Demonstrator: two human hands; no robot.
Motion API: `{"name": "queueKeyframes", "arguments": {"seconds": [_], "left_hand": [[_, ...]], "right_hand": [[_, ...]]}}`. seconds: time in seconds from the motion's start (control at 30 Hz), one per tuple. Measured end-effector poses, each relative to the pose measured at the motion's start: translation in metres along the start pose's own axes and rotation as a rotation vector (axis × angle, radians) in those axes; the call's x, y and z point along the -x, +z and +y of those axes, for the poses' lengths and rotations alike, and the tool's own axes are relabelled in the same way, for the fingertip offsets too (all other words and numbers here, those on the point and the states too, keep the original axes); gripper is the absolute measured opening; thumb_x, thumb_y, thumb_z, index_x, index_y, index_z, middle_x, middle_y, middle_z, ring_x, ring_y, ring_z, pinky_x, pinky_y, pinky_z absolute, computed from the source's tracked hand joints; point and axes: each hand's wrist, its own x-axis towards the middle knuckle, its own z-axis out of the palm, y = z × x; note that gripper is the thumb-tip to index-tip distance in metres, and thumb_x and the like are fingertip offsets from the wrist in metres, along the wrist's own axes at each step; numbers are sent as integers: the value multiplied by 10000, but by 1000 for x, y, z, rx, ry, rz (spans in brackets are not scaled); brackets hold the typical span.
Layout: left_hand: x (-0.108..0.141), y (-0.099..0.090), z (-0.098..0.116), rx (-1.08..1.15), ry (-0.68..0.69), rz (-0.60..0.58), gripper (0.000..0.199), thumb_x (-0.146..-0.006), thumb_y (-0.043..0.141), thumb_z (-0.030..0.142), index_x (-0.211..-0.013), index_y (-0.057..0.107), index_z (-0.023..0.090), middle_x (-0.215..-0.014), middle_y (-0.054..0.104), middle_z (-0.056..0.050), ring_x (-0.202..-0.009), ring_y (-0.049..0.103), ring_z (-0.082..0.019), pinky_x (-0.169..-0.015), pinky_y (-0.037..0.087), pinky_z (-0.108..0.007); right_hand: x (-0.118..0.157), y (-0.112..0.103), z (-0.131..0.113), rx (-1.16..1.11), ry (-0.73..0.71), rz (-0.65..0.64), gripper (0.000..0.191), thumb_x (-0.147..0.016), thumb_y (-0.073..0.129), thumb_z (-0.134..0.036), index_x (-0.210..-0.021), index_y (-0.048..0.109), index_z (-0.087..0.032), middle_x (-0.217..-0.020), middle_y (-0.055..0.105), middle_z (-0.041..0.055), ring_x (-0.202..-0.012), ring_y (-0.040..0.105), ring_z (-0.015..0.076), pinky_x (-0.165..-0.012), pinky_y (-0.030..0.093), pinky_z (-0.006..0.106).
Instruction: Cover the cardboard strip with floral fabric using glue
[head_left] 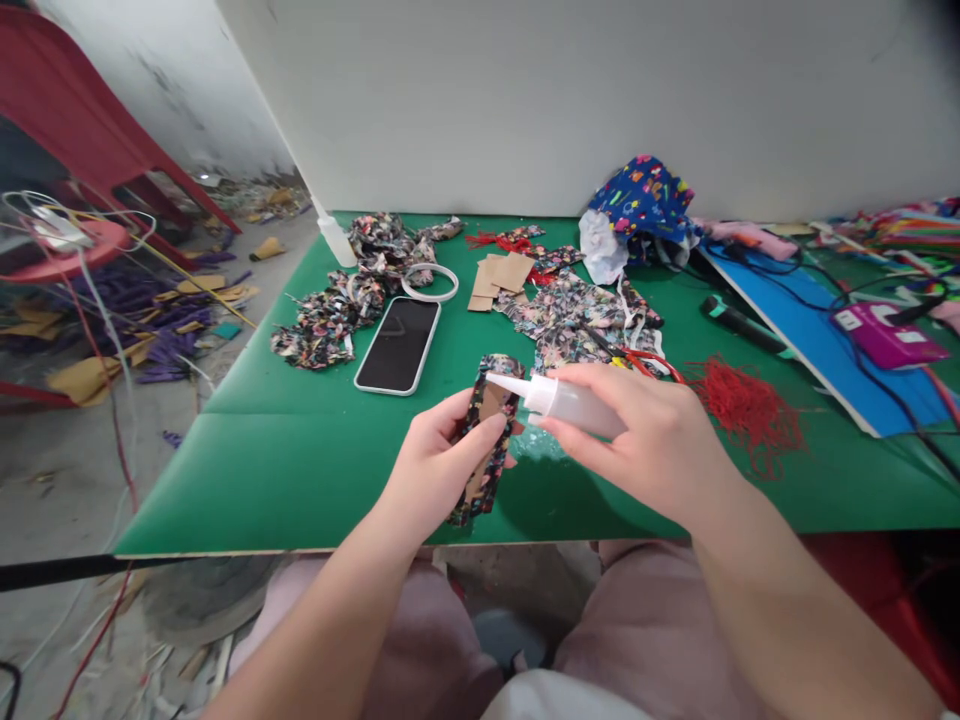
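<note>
My left hand (439,450) grips a strip of dark floral fabric (495,465) folded around a piece of brown cardboard, thumb on top. In my right hand (637,425) is a translucent white glue bottle (581,407), held sideways with its pointed nozzle to the left. The nozzle tip is at the upper part of the cardboard; whether it touches cannot be made out. A shiny wet-looking patch (544,445) lies on the green table just under the bottle. Behind the hands are cut brown cardboard pieces (499,277) and a pile of floral fabric (559,310).
On the green table (262,440) lie a phone (397,345), a white ring (430,283), gathered floral fabric (330,315) and a second bottle (337,240). To the right are red strings (750,410), scissors (649,362), a blue board (795,340) and a magenta box (892,335) with cables.
</note>
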Motion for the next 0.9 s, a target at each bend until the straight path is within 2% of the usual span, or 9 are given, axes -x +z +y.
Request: {"name": "queueKeyframes", "arguments": {"seconds": [0.23, 0.5, 0.73, 0.9], "left_hand": [[2, -3, 5, 74, 35, 13, 200, -745, 631, 333, -890, 615, 196, -695, 647, 30, -528, 593, -87, -460, 454, -144], [3, 0, 0, 9, 80, 9, 145, -751, 634, 312, -808, 606, 182, -577, 571, 60, -496, 546, -58, -453, 432, -120], [4, -3, 3, 50, 85, 56, 188, -751, 632, 336, -879, 624, 199, -744, 667, 20, -544, 589, -84, -445, 457, -138], [4, -2, 2, 50, 77, 80, 182, -740, 641, 342, -847, 623, 196, -655, 639, 34, -522, 589, -88, -441, 458, -140]], "right_hand": [[-2, -4, -1, -8, 22, 33, 259, -794, 550, -372, -1000, 572, -216, -960, 683, 20, -781, 646, 150, -630, 467, 242], [-2, 3, -5, -64, -21, 30, 300, -807, 537, -376, -1036, 556, -184, -995, 678, 34, -826, 643, 151, -672, 473, 241], [-1, -6, 3, -37, 55, 24, 270, -798, 551, -375, -1020, 565, -221, -972, 682, 7, -780, 644, 144, -652, 468, 240], [-2, -2, -1, -65, 9, 27, 291, -801, 550, -374, -1036, 556, -201, -991, 677, 12, -809, 641, 135, -669, 466, 231]]}}
